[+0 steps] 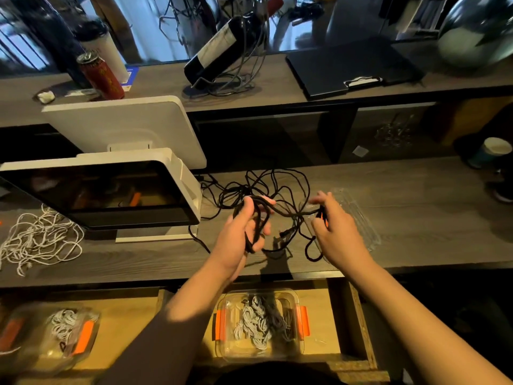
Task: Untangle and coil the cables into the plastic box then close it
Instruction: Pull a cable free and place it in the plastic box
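Dark wood-grain bench (388, 207) | black cable (277, 187) mostly a loose tangle on it, few loops gathered | left hand (244, 226) grip clenched round loops; right hand (333, 232) pinching strand | clear plastic box (358, 218) open, apparently empty beside right hand | white cable (39, 240) untouched | coiling, boxing, closing remain.

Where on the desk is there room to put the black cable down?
Bare wood lies right of the clear plastic box, toward the paper cup. The middle is crowded with black cable and both hands; the white cable and screen fill the left.
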A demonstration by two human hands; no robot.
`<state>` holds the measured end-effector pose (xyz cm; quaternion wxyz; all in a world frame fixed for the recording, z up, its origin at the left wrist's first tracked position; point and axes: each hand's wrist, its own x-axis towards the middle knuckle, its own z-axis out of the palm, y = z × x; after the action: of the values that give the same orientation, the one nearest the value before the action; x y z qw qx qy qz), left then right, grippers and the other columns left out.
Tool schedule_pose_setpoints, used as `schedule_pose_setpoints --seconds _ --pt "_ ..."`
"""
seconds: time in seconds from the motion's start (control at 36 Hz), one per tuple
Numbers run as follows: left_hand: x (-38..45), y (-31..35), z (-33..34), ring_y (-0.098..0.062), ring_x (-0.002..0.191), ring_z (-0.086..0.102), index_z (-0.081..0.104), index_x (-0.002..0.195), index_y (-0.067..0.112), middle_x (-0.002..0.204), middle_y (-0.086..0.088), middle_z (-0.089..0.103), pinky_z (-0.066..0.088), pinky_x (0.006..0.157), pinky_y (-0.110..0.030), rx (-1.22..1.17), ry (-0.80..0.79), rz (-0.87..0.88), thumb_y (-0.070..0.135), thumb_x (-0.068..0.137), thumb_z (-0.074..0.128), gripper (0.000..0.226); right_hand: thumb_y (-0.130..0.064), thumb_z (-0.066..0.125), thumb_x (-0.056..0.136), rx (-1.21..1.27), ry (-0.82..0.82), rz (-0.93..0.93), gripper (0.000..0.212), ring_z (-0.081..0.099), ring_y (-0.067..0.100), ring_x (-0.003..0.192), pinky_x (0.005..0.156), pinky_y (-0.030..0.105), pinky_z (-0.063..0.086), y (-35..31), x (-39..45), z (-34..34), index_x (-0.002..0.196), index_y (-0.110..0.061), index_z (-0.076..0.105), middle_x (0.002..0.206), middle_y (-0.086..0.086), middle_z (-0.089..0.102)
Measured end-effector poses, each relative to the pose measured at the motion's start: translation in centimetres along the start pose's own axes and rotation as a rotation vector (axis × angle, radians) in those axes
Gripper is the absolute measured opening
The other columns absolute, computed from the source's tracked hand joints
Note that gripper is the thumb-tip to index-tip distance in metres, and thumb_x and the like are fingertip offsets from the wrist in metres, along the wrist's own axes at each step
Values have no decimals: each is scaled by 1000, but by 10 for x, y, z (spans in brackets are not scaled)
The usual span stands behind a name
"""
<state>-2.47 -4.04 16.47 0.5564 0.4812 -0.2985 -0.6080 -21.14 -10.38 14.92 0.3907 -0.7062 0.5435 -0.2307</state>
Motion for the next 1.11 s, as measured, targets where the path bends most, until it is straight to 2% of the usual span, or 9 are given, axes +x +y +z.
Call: schedule_pose_setpoints --seconds 0.11,0.25,0.44,0.53,0.64,0.75,0.86,0.94,1.11 --pt "2 10 -8 -17 75 51 66 101 17 107 -17 66 27 47 -22 -23 52 45 51 105 30 50 -16 45 103 110 -70 -45 23 57 9 118 101 34 48 9 2 -13 115 -26 62 124 -9 62" --pt "2 13 -13 -13 61 49 52 96 13 79 -10 64 37 43 -16 -157 63 -20 48 106 26 44 -7 50 101 214 -77 30 17 67 15 93 76 23 58 17 8 -27 108 -11 65 98 6 69" --pt "3 9 -6 -12 68 51 58 103 17 89 -11 67 31 54 -24 -46 113 29 57 96 38 45 -37 55 97 318 -32 72 20 65 17 82 71 29 57 4 -8 4 105 -21 63 92 1 65" --pt "3 11 3 -13 69 52 60 103 19 90 -11 67 34 55 -23 -7 143 87 58 93 40 45 -53 70 81 323 -31 158 51 63 12 96 78 34 59 -2 -18 30 120 -23 55 109 -7 58" --pt "0 13 8 -13 69 51 61 100 18 88 -11 66 31 56 -25 31 143 105 58 93 41 45 -8 76 83 672 -29 418 48 67 26 100 83 41 60 -3 -15 45 123 -15 50 115 11 60" --pt "-1 12 8 -11 64 47 62 99 16 81 -6 63 30 48 -23 82 133 126 55 94 42 44 6 55 94 845 -17 457 26 69 22 70 70 33 60 -4 -10 39 113 -11 54 82 13 69" --pt "-4 15 4 -9 59 41 59 99 13 72 -1 56 30 44 -21 137 108 111 52 97 39 43 -13 52 101 491 -40 260 17 61 14 65 57 25 51 8 -4 17 115 -16 62 82 6 66" --pt "-5 19 -1 -10 58 37 56 99 13 70 1 52 30 42 -20 153 80 74 55 97 39 45 -18 52 102 209 43 159 17 62 14 75 66 25 49 27 8 3 111 -19 66 86 3 66" --pt "-7 26 -1 -14 56 30 60 90 15 68 -2 44 24 44 -24 -18 -169 -24 55 94 44 43 -22 53 101 -107 -52 182 20 60 17 99 83 31 49 53 32 2 116 -17 67 107 -3 64"
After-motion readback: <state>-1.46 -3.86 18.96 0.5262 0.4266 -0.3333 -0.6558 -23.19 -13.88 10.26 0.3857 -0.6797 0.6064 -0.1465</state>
